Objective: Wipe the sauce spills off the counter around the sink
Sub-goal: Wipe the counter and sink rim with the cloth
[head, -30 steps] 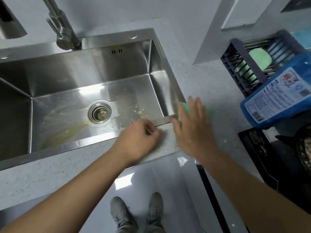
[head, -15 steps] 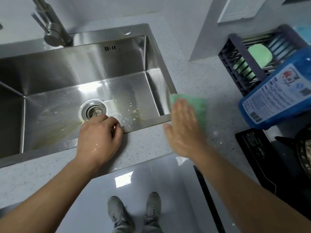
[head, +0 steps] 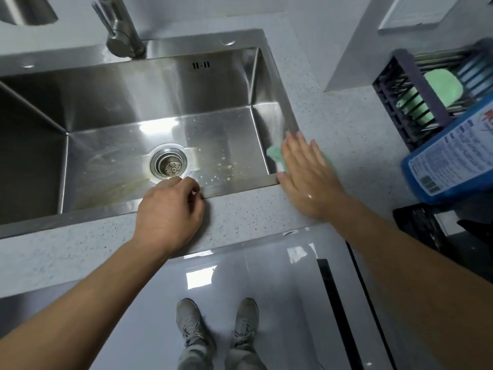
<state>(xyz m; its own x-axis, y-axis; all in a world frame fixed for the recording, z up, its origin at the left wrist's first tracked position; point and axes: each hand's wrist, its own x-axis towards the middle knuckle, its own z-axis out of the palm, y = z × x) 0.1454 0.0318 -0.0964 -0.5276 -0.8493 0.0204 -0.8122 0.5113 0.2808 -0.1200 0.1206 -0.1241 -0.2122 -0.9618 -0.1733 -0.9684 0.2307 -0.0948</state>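
Observation:
My right hand (head: 306, 177) lies flat, fingers spread, pressing a green cloth (head: 274, 153) onto the front right corner of the steel sink (head: 80, 217). The cloth shows only at the hand's left edge, over the sink's right rim. On the sink's front rim, just below the drain (head: 168, 163), rests my left hand (head: 170, 212) with its fingers curled; nothing shows in it. Yellowish sauce smears and droplets (head: 232, 166) lie on the basin floor. The speckled grey counter (head: 346, 124) runs around the sink.
A faucet (head: 120, 30) stands behind the basin. A blue detergent bottle (head: 453, 161) juts in at the right. Behind it is a dark dish rack (head: 408, 84) holding another green cloth (head: 442, 86). A black stove (head: 426, 231) sits at the right edge.
My left hand slid left along the front rim, away from the corner to below the drain. My right hand pushed the cloth out over the counter, then back left onto the sink's right rim.

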